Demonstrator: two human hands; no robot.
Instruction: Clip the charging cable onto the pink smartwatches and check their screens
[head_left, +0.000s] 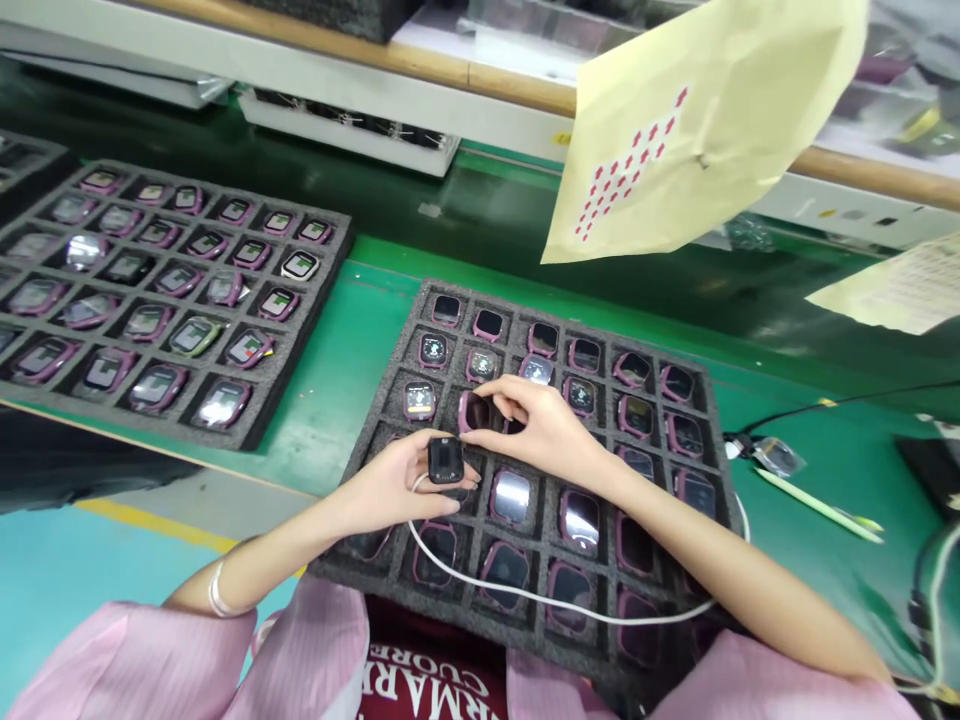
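Note:
My left hand (pixel 405 480) is closed around a small black square device (pixel 445 460) with rounded corners, held above the near foam tray (pixel 480 512). A white cable (pixel 555 603) comes out below this hand and curves to the right across the tray; whether it joins the black device is hidden. With thumb and fingers, my right hand (pixel 547 430) grips a pink-framed smartwatch (pixel 474 412) with a dark screen, at its compartment. Around both hands lie rows of similar watches; a few, like the watch (pixel 419 400) at the left, have lit screens.
A second foam tray (pixel 259 400) of watches stands to the left on the green table (pixel 322 350). Yellow paper with red arrows (pixel 697 140) hangs from the shelf (pixel 517 90). Light green pens (pixel 817 505) and a dark cable (pixel 840 402) lie to the right.

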